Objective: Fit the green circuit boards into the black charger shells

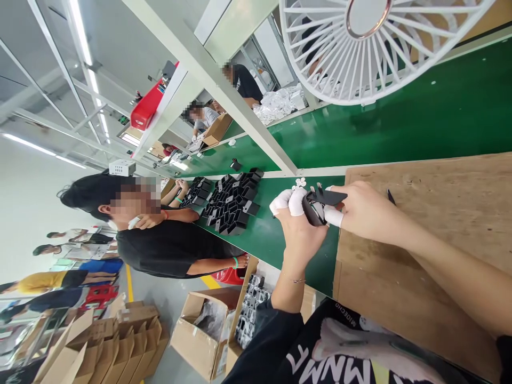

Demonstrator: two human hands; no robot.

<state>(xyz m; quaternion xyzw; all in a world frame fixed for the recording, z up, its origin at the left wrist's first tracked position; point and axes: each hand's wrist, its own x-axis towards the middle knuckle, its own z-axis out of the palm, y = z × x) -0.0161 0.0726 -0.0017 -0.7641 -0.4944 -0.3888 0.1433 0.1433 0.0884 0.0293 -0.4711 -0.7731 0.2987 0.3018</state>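
Note:
My left hand (301,232), with white covers on its fingers, is wrapped round a small black plastic housing (313,212). Pale or shiny parts show inside the housing. From the right, my right hand (358,208) pinches a flat black plastic piece (328,197) against the housing's opening; white covers are on its fingers too. Two short prongs stick up beside that flat piece, and I cannot tell which part they belong to. Just beyond my left fingertips lie several small white round pieces (299,183) on the green bench top.
A brown board (420,186) covers the bench at right, with a thin dark tool (391,197) on it. Several black housings (232,205) stand in rows at left, near a co-worker (168,242). A white fan (368,48) hangs overhead. Cardboard boxes (204,325) sit below.

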